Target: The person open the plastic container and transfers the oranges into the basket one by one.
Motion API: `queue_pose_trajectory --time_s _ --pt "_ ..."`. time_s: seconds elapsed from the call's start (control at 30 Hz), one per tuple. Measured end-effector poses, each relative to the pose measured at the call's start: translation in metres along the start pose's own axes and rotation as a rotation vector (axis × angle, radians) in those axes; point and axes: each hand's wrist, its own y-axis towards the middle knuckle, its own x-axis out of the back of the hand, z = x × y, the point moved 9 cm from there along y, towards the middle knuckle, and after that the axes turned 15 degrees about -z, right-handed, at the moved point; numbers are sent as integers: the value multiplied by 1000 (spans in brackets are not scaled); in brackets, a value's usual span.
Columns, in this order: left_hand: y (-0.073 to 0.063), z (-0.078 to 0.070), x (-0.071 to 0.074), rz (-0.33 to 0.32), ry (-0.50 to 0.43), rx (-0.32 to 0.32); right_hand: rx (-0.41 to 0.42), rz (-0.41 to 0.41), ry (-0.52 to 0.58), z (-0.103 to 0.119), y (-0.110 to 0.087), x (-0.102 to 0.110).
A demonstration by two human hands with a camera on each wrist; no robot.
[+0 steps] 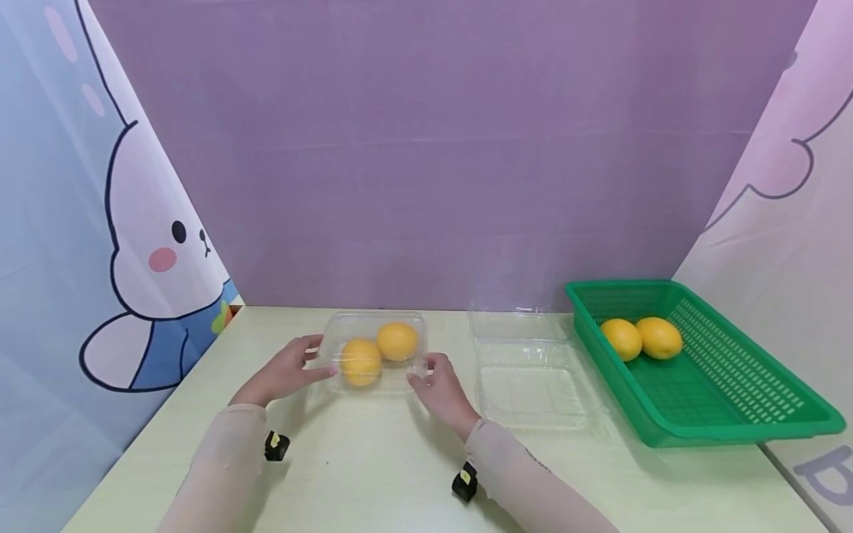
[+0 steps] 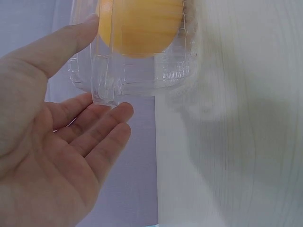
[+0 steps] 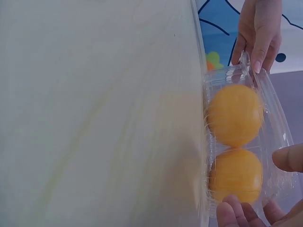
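Note:
A clear plastic clamshell box (image 1: 346, 323) with two yellow lemons (image 1: 360, 362) inside is between my hands, its lid over the fruit. My left hand (image 1: 285, 370) holds the box's left end. In the left wrist view, that thumb (image 2: 71, 45) lies against the lid side while the fingers (image 2: 102, 137) reach the rim's corner. At the other end, my right hand (image 1: 441, 392) grips the box. The right wrist view has its thumb (image 3: 289, 158) at the lid and its fingertips (image 3: 232, 213) by the base, close to the nearer lemon.
To the right, a second clear clamshell box (image 1: 533, 389) stands on the pale table (image 1: 360, 474) with its lid raised back. Beyond it sits a green basket (image 1: 706, 400) holding two lemons (image 1: 658, 338). A purple curtain (image 1: 426, 155) hangs behind the table.

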Motion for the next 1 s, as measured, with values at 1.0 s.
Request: queue_pose_trajectory --time_s 1.0 --pt "-14 20 -9 40 -98 125 102 19 3 13 -1 6"
